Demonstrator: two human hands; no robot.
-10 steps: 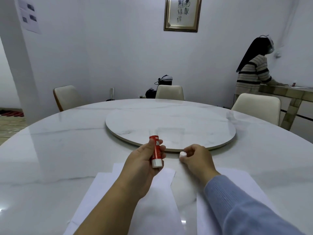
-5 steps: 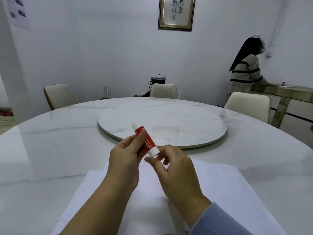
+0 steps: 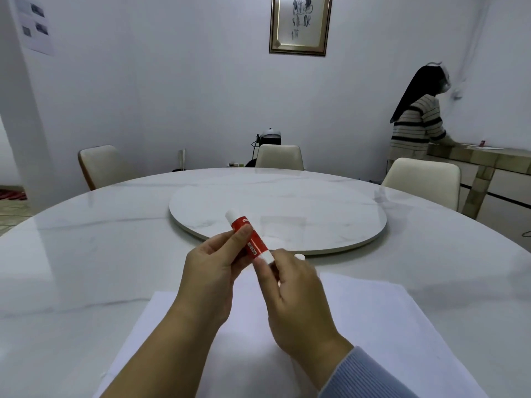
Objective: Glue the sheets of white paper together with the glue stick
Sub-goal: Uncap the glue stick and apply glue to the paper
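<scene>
My left hand (image 3: pixel 209 271) grips a red glue stick (image 3: pixel 256 245) by its body, above the white paper sheets (image 3: pixel 373 311). The stick tilts up and to the left, its white uncapped tip pointing away from me. My right hand (image 3: pixel 290 288) pinches the stick's white bottom end between thumb and fingers. A small white cap (image 3: pixel 299 256) lies on the table just beyond my right hand, by the turntable's rim. The sheets lie flat at the near table edge, partly hidden under my arms.
A round marble table (image 3: pixel 86 254) carries a raised marble turntable (image 3: pixel 287 208) in its middle. Cream chairs (image 3: pixel 422 179) stand around the far side. A person (image 3: pixel 416 124) in a striped top stands at a counter at the back right.
My right hand left the cap on the table and came to the stick's bottom end. My left hand tilted the stick from upright to slanting left.
</scene>
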